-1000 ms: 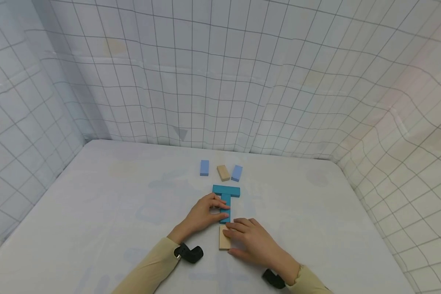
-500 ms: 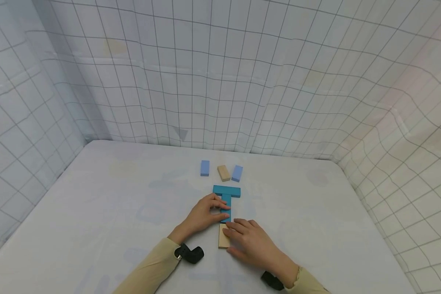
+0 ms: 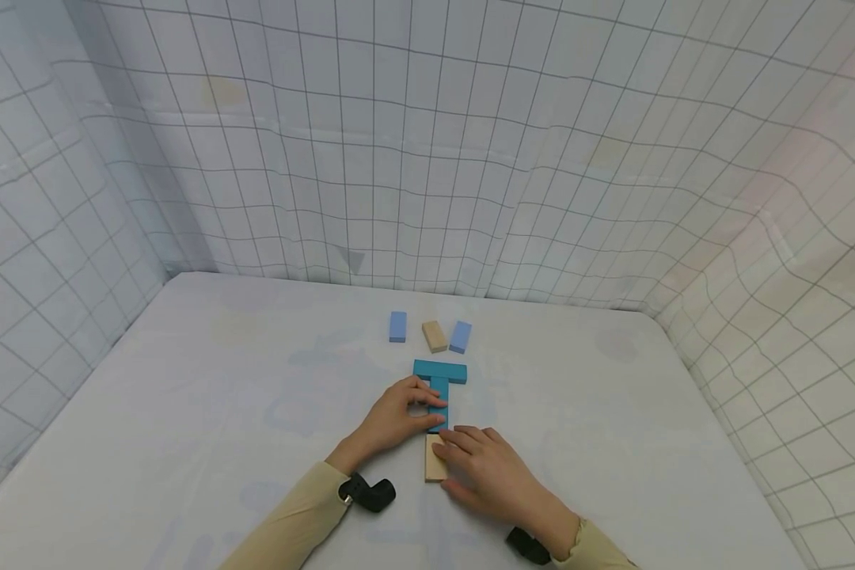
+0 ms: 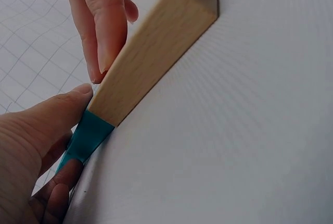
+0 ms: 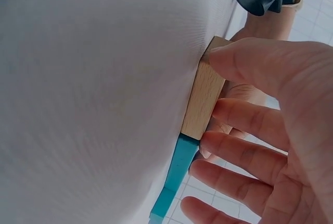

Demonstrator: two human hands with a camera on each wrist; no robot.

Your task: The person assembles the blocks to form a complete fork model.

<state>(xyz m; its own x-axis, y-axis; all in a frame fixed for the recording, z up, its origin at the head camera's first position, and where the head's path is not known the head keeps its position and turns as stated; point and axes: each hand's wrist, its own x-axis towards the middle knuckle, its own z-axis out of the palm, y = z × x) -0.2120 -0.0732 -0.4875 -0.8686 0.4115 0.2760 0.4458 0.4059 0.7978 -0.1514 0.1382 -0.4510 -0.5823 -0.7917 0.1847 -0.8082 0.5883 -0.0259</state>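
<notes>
Endwise, a grained wooden block (image 5: 203, 99) meets a teal bar (image 5: 179, 162).

Lengthwise block (image 3: 441, 385) and crosswise block (image 3: 439, 370): both solid teal, we note. Near wooden block (image 3: 435, 470): pale tan, fine darker grain streaks along side in left wrist view. Far wooden block (image 3: 435, 336): tan too. Far left block (image 3: 397, 327) and far right block (image 3: 460, 337): even periwinkle blue. Counter (image 3: 256, 404): white, faint blue-grey blotches. Hanging cloth (image 3: 427, 158): greyish white, thin dark grid; we see pinkish tinge at right. Sleeves (image 3: 288, 518): pale yellow. Wrist cameras (image 3: 376, 495): black.
</notes>
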